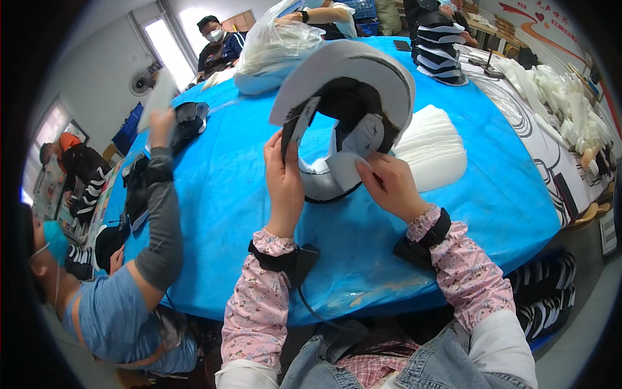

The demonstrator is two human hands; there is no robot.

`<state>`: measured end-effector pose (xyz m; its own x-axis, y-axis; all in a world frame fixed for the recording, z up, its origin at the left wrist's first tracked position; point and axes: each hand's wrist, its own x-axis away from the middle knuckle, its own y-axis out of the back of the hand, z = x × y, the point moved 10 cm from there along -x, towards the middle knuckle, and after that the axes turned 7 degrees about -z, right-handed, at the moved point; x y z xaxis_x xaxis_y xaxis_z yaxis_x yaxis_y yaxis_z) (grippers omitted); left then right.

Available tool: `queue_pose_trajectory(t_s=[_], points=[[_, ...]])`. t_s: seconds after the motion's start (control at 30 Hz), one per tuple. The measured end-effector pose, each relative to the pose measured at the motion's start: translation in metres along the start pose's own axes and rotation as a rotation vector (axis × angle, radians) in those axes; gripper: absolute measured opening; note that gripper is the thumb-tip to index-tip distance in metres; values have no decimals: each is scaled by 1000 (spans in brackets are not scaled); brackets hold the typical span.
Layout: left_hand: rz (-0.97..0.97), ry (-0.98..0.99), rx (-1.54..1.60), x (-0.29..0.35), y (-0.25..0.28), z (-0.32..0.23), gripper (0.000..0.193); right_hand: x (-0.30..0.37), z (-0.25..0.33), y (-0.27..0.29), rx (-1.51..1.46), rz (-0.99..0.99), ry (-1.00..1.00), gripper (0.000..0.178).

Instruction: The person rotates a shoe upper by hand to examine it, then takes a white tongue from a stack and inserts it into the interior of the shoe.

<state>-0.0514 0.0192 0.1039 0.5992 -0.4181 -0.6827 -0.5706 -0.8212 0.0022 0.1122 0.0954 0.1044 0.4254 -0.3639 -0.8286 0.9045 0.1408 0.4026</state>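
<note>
A curved, ring-like padded piece [389, 71] with a broad white outer band and a dark inside is held up over the table in front of me. My left hand [284, 181] is closed on its dark left edge, thumb toward me. A pale rounded pad [346, 170] lies at its lower middle, against a grey section. My right hand [394, 185] pinches that pad's edge between thumb and fingers. Just behind my right hand lies a fanned stack of white soft sheets [435, 149].
A blue cover [223, 214] spreads over the table. Farther back stand a clear plastic bag [275, 55] of white pieces and a black-and-white stack [440, 48]. White parts [570, 107] pile up at right. A co-worker's raised arm [162, 214] is close on the left.
</note>
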Motion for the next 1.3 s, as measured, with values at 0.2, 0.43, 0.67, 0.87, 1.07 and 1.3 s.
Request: queue_pose_trajectory(t_s=[0.2, 0.43, 0.67, 0.87, 1.07, 1.3], points=[[-30, 84, 212, 24, -8, 16, 28, -9, 17, 9, -18, -57, -75, 25], [47, -37, 101, 36, -20, -8, 21, 2, 2, -11, 6, -12, -165, 30], [-14, -31, 52, 39, -19, -3, 20, 6, -1, -21, 46, 15, -155, 31], [33, -36, 29, 42, -23, -4, 21, 4, 4, -19, 61, 5, -114, 31], [53, -39, 42, 42, -24, -5, 21, 3, 5, -20, 62, 23, -83, 32], [68, -35, 84, 41, -26, -2, 22, 3, 5, -22, 38, 40, -89, 31]])
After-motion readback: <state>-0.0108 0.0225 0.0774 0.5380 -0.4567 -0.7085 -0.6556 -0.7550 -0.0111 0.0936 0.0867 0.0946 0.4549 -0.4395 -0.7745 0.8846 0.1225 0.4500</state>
